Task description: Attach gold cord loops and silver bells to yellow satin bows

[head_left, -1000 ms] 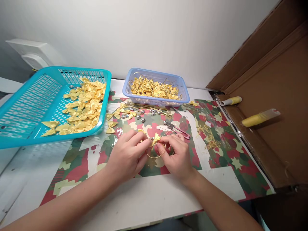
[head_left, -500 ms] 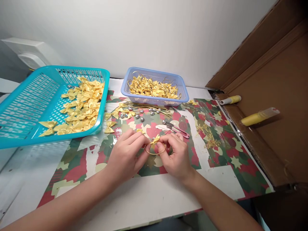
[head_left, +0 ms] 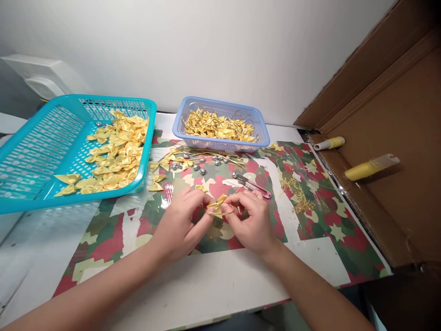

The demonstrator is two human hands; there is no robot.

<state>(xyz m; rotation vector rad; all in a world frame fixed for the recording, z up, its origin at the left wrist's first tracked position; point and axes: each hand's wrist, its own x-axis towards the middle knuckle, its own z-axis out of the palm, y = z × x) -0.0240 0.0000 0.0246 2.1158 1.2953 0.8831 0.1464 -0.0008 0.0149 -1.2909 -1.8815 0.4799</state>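
Observation:
Between my hands, low over the patterned sheet, is a yellow ribbon bow (head_left: 219,202) on a loop of gold cord (head_left: 220,214). My left hand (head_left: 181,220) is closed, thumb and fingertips pinching the cord at the bow's left side. On the other side, my right hand (head_left: 253,223) pinches the cord between thumb and forefinger, its other fingers curled. Just beyond lie pink-handled thread snips (head_left: 258,187), and several silver bells (head_left: 202,171) are scattered on the sheet. A loose yellow bow (head_left: 156,182) rests to the left.
A turquoise basket (head_left: 149,138) with yellow bows stands at the left. At the back, a blue-violet basket (head_left: 220,142) holds bows with gold cords. Gold cord scraps (head_left: 303,202) lie right, near a cardboard wall (head_left: 389,115) with two yellow-wrapped tubes (head_left: 370,168) sticking out.
The bow has turned in my fingers, now showing its loops spread more widely. The gold cord loop looks flatter and sits slightly higher. Both hands stay in nearly the same place.

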